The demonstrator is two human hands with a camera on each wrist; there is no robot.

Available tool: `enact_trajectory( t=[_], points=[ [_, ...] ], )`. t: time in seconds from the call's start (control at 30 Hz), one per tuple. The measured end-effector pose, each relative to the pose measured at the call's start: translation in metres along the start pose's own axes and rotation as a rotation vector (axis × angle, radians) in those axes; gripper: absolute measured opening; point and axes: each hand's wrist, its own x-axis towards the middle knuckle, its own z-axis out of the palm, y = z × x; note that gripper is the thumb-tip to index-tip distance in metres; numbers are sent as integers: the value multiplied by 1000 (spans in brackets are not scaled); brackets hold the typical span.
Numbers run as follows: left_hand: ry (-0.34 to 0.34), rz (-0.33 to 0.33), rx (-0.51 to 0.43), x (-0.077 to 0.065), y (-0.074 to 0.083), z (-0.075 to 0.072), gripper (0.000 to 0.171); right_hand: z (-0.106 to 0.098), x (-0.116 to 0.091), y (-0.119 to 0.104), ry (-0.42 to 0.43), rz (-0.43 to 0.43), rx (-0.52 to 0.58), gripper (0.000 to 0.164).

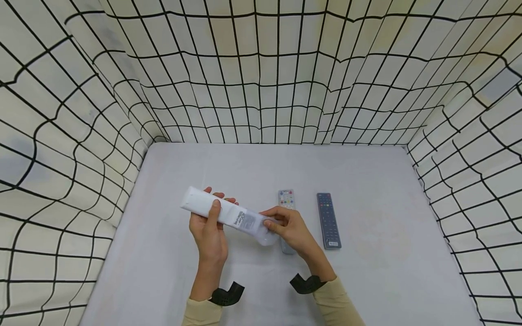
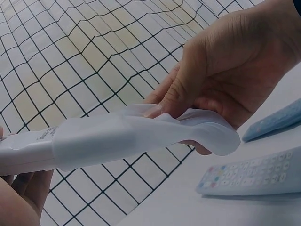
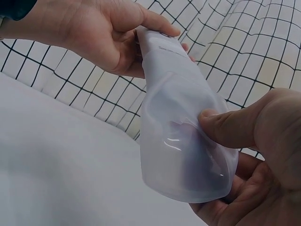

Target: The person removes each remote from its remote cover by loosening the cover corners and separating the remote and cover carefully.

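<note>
A long white remote control (image 1: 208, 203), its printed back turned up, is held above the table in my left hand (image 1: 210, 237), thumb on top. A soft translucent sleeve (image 3: 183, 141) covers its right part and reaches past its end. My right hand (image 1: 291, 228) pinches the loose end of the sleeve between thumb and fingers. In the left wrist view the sleeve (image 2: 103, 141) looks wrinkled and folded at the pinch. Partly behind my right hand lies a grey remote (image 1: 287, 199) with coloured buttons.
To the right on the white table (image 1: 387, 203) lies a dark remote (image 1: 328, 222), face up. White cloth with a black grid (image 1: 261, 72) walls the table at the back and both sides. Black bands (image 1: 226, 294) sit on both wrists.
</note>
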Motion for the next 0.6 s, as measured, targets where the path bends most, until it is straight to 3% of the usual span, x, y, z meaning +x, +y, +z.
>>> enact_trajectory(
  t=[0.6],
  points=[
    [1,-4,8,1,3,-3,44,-3,-1,3,-22,3,-2,28]
  ],
)
